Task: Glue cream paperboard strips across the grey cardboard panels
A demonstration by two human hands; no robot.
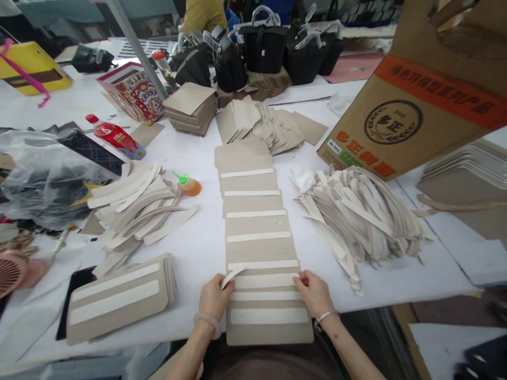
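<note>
Overlapping beige boards (267, 339) run in a column up the middle of the table, each crossed by pale strips. Low in the column, my left hand (214, 297) is closed on a curled pale strip (234, 274) at the boards' left edge. Opposite it, my right hand (316, 293) pinches the right end of a flat strip (266, 279) lying across a board. Whether both hands hold one and the same strip I cannot tell. To the left lies a stack of boards (118, 302) bearing two pale strips.
Loose strips lie in heaps at left (139, 202) and right (357, 211). A small glue bottle (190, 185) stands near the left heap. Behind are board stacks (189, 111), black handbags (263, 47), a red bottle (113, 134) and a tilted cardboard box (391, 123). A pink fan (1, 277) is far left.
</note>
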